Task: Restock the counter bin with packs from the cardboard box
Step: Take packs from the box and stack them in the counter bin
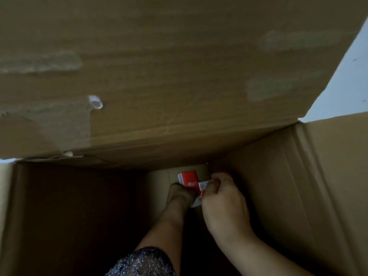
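I look down into a deep cardboard box (288, 186) with its far flap raised. At the bottom, near the far wall, both hands meet on red and white packs. One red and white pack (188, 179) sits above my left hand (180, 195), whose fingers curl under it. My right hand (223, 200) grips a second red and white pack (200, 194) between thumb and curled fingers. How many packs each hand holds is hard to tell in the dim light. The counter bin is out of view.
The big raised flap (159, 76) fills the upper view, with torn tape marks and a tape scrap (96, 102). The box's left interior (69, 216) is dark. A white wall (350, 80) shows at the upper right. A sparkly dark sleeve (143, 263) covers my left forearm.
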{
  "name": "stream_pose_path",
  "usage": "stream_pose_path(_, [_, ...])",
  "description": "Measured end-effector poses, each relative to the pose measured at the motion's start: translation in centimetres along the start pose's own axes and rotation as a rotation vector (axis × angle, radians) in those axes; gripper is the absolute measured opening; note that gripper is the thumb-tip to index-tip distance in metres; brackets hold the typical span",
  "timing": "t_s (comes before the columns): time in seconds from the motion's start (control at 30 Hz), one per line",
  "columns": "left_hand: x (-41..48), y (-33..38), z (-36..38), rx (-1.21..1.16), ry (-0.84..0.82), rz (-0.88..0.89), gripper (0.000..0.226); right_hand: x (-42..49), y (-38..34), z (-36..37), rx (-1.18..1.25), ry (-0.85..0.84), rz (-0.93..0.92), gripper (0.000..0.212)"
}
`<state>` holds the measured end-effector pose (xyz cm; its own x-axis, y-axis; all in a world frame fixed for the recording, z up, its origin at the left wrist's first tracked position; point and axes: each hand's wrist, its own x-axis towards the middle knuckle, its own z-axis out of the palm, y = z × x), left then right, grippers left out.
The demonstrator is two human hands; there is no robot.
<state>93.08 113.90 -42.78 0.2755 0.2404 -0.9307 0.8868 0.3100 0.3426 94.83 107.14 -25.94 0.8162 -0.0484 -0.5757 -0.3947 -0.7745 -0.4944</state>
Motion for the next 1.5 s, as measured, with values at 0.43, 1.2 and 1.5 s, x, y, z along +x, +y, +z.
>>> stream_pose_path(0.43, [-7.2, 4.3, -2.8, -0.084, 0.059, 0.012, 0.047, -2.5, -2.6, -2.6, 0.060, -0.020, -0.051, 0.029])
stream_pose_path(1.2, [-44.1, 14.3, -9.5, -0.312, -0.234, 0.607, 0.062, -22.2, -16.4, -24.7, 0.188, -0.006, -0.462, 0.055])
stream_pose_path(1.5, [-62.3, 21.0, -11.2, -0.338, -0.127, 1.004, 0.057, -32.4, -25.8, -36.3, 0.255, 0.122, -0.740, 0.070])
